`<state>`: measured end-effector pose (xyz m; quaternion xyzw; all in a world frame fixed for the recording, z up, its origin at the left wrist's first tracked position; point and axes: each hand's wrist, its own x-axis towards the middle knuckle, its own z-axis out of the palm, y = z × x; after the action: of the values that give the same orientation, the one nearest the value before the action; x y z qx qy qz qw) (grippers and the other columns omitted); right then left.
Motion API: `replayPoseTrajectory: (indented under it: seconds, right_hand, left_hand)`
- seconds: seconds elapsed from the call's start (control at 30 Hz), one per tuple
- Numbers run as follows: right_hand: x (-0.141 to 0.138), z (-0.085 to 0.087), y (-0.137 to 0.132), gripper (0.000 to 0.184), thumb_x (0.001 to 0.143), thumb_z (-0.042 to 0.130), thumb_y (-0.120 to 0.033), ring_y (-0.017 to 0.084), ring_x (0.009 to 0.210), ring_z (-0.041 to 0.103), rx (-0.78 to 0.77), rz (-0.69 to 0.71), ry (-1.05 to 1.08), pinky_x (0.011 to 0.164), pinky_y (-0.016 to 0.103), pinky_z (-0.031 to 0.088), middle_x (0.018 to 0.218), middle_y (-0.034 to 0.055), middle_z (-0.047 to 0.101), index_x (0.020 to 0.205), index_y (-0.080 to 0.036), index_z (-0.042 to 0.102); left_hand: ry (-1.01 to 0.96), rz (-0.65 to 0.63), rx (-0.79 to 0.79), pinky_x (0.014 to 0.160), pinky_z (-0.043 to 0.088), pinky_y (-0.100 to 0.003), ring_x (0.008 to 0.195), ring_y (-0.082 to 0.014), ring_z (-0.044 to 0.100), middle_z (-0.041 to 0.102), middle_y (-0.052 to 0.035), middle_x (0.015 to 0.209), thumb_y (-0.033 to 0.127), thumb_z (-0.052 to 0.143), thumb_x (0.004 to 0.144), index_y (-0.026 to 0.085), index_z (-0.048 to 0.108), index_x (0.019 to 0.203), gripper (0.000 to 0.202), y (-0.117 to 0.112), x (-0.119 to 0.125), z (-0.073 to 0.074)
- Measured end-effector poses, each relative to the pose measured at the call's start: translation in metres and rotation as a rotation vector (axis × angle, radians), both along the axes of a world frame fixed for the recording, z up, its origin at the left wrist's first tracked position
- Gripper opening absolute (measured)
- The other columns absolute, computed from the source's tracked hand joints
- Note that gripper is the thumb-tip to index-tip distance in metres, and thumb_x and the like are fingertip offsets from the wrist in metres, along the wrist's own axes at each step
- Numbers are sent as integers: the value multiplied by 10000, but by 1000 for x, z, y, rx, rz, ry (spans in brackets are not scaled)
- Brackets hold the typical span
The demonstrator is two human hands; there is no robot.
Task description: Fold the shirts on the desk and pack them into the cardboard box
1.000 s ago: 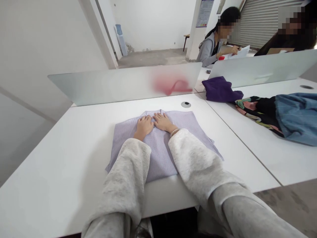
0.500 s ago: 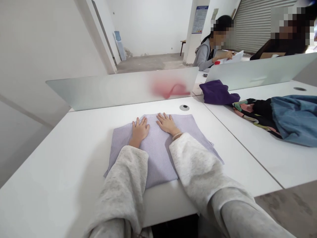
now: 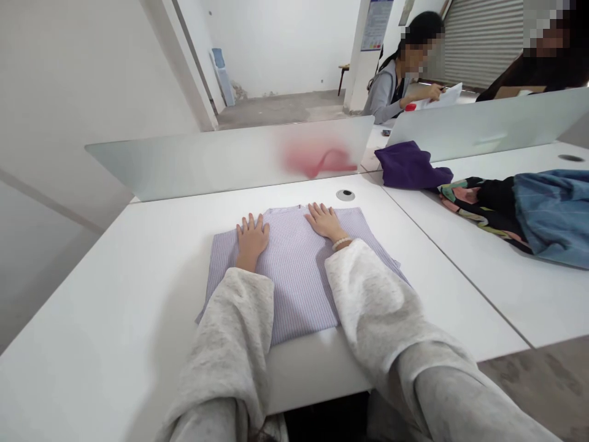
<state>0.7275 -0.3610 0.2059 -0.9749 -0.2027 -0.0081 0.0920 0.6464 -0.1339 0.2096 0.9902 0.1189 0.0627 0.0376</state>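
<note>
A folded lavender garment with thin vertical stripes (image 3: pixel 294 276) lies flat on the white table (image 3: pixel 129 294), its collar end pointing away from me. My left hand (image 3: pixel 251 240) rests palm down on its left part, fingers spread. My right hand (image 3: pixel 326 222) lies palm down near the far edge, with a beaded bracelet (image 3: pixel 341 244) on the wrist. Neither hand grips the cloth. Baggy light grey sleeves (image 3: pixel 377 313) cover both forearms and hide the garment's near middle.
Beyond the frosted divider (image 3: pixel 221 162) a seated person (image 3: pixel 386 98) handles papers. On the adjoining table to the right lie a crumpled purple cloth (image 3: pixel 411 166), a floral garment (image 3: pixel 478 205) and a blue denim garment (image 3: pixel 554 212). A round cable grommet (image 3: pixel 345 194) is set in the table.
My hands have slid apart from the garment's middle, the left moving left and the right moving right and farther away. The garment now lies flatter, with its far edge smoother.
</note>
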Motion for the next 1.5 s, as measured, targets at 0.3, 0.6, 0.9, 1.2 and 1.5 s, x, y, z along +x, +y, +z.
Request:
replayPoseTrajectory:
  seconds: [0.3,0.6,0.9,1.2,1.5]
  right_hand:
    - [12,-2,-46,575,979,167,-467,339,1423,169,-59,-78,-13,1127,582,109,1559,67,234,1494,-239,282]
    - [24,0,-92,591,964,148,-459,346,1432,121,-48,-171,70,1116,627,91,1577,33,172,1506,-242,243]
    - [26,-2,-94,624,955,156,-470,365,1434,79,-29,-263,53,1113,615,78,1579,111,137,1511,-195,223]
    - [29,-8,-92,614,947,199,-447,371,1425,123,27,-277,14,1092,640,98,1562,142,191,1497,-183,263]
    - [32,-12,-102,534,908,311,-368,321,1295,414,263,-263,-136,1075,537,269,1386,162,498,1315,-102,533]
  left_hand:
    - [39,47,4,1150,117,-512,1433,-331,170,222,-145,1556,460,198,955,163,301,1476,609,33,-9,5]
    - [55,158,-13,1143,99,-549,1436,-338,150,206,-146,1561,480,181,938,150,301,1475,641,77,-16,6]
    - [-28,314,-133,1135,103,-574,1433,-369,124,184,-186,1559,403,161,933,43,227,1482,660,86,-23,10]
    - [-297,140,102,1140,63,-570,1444,-337,87,179,-182,1561,339,195,960,54,221,1483,596,56,-44,36]
    - [-203,-292,211,1155,98,-562,1436,-335,156,280,-134,1538,291,356,935,123,444,1390,493,-94,-128,68]
